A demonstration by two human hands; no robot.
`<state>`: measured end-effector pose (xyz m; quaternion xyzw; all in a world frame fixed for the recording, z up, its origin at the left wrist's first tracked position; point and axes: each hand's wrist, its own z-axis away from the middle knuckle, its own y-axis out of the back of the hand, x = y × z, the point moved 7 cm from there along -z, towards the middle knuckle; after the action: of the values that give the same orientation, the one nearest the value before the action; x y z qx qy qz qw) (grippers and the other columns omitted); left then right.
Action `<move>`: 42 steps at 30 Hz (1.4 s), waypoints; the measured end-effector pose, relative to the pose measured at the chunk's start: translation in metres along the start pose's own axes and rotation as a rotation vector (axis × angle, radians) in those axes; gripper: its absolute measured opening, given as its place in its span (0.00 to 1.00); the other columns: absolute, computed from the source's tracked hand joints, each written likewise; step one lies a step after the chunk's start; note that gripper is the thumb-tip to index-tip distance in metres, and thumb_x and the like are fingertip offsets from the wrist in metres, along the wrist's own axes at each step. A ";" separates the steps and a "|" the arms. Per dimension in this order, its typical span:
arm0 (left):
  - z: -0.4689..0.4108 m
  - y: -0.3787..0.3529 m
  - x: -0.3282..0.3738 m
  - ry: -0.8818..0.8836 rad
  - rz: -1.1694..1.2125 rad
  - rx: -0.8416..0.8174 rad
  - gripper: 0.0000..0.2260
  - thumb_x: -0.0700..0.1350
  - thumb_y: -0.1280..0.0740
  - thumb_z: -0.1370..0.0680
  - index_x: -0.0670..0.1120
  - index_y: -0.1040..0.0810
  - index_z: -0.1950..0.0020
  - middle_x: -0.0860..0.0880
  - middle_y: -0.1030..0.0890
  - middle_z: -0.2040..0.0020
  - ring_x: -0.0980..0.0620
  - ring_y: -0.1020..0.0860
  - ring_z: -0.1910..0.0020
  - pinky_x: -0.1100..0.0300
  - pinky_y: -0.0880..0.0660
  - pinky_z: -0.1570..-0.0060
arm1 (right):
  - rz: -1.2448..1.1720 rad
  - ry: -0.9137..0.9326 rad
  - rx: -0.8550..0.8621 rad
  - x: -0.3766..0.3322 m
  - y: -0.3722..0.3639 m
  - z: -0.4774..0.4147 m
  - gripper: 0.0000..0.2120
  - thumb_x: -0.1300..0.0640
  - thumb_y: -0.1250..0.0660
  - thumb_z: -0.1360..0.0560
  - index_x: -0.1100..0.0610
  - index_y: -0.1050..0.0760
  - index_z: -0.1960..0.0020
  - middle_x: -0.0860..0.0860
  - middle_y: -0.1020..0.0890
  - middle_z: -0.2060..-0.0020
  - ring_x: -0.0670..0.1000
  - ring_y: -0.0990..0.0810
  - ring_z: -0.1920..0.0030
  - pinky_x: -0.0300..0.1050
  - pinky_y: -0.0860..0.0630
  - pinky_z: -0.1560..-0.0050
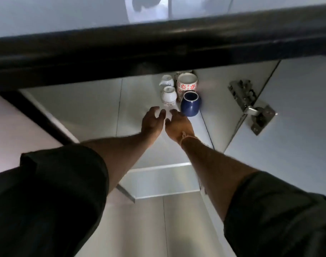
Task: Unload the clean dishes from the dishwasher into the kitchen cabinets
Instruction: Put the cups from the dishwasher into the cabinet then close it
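Looking down my arms, my left hand (152, 121) and right hand (178, 125) reach side by side onto the pale shelf (102, 108) of the open kitchen cabinet. Their fingers curl loosely toward a pale blur between them, and I cannot tell whether they hold anything. Just beyond them stand a dark blue ceramic mug (191, 106), a white mug with red flowers (187, 84) and two small white cups (168, 95).

Blue mug (190, 106) (beside right hand (178, 127))

Light is dim and greyish, with a soft pale sheen on the cabinet shelf (136, 101). The black band (158, 47) across the top is blurred, the dark sleeves (56, 191) lose detail, and edges bow from the wide lens.
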<state>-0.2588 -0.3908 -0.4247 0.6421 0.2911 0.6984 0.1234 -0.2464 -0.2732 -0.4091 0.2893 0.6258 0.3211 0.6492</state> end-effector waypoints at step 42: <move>0.341 0.103 0.365 -0.143 -0.069 -0.310 0.13 0.46 0.34 0.19 0.46 0.24 0.35 0.48 0.21 0.39 0.50 0.22 0.42 0.59 0.24 0.43 | 0.177 0.100 0.013 -0.054 0.376 0.329 0.11 0.53 0.40 0.21 0.56 0.25 0.43 0.55 0.22 0.47 0.54 0.22 0.49 0.46 0.27 0.50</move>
<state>0.0395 -0.1890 -0.0633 0.6529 0.1922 0.6829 0.2653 0.0608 -0.0710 -0.0668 0.3313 0.6317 0.3873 0.5842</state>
